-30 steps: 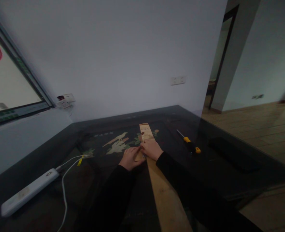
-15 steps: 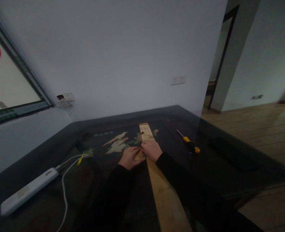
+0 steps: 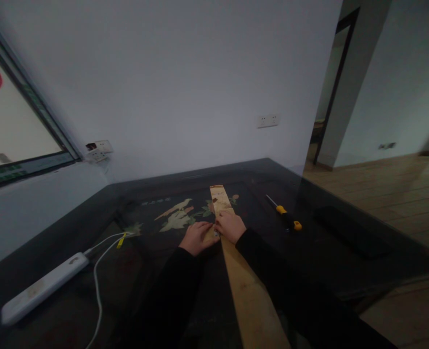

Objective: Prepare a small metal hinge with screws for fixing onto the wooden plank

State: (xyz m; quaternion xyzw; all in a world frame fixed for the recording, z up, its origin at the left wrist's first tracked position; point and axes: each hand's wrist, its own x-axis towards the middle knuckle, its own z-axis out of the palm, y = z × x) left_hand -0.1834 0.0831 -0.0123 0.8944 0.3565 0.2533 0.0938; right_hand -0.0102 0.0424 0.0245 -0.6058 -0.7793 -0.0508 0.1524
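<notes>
A long, pale wooden board (image 3: 252,295) runs from the near edge of the view up to the middle of the dark table. My left hand (image 3: 197,237) is closed around a short wooden piece (image 3: 209,236) at the board's left edge. Lying over the board, my right hand (image 3: 231,227) has its fingers curled and pressed together at that same edge. A small metal part (image 3: 216,233) shows between the two hands, touching the wood; its kind is too small to tell. What the right fingertips pinch is hidden.
A screwdriver (image 3: 286,216) with a yellow and black handle lies right of the board. Farther right is a dark flat object (image 3: 350,232). On the left, a white power strip (image 3: 43,289) and its white cable (image 3: 97,286) rest on the table (image 3: 156,186). A wall stands behind.
My right hand has shifted very slightly to the right, and a little more of the small metal part shows. The left hand and the board stay nearly in place.
</notes>
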